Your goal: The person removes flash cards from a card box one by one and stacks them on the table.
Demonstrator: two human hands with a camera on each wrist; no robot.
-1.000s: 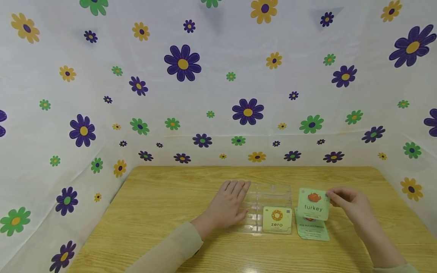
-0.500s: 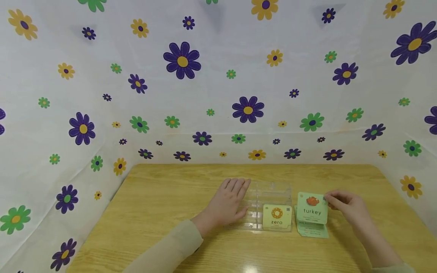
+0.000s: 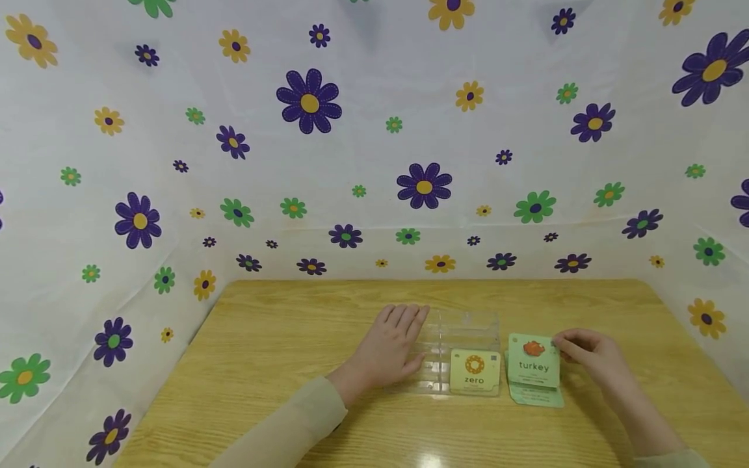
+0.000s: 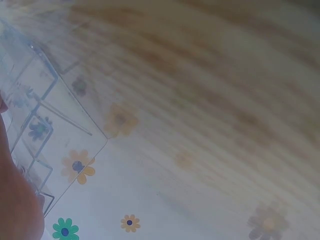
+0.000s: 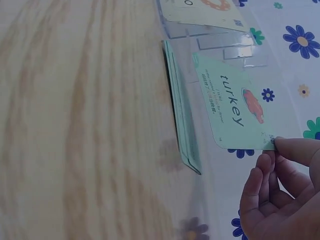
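My right hand [image 3: 593, 357] pinches the corner of a green card [image 5: 232, 102] with a red picture and the word "turkey" between thumb and fingers. In the right wrist view the card is held up, apart from a small green stack of cards [image 5: 180, 110] on the table. Left of that stack, a clear plastic card holder [image 3: 468, 331] with several compartments lies on the table. A yellow "zero" card [image 3: 475, 372] sits in its front right part. My left hand [image 3: 389, 348] rests on the holder's left side, fingers straight, covering part of it.
A wooden table [image 3: 281, 338] lies under everything. A white flower-patterned cloth [image 3: 374, 156] rises behind it and along both sides.
My right hand has lowered the turkey card slightly toward me and to the left, over the green stack. My left hand has stayed on the holder.
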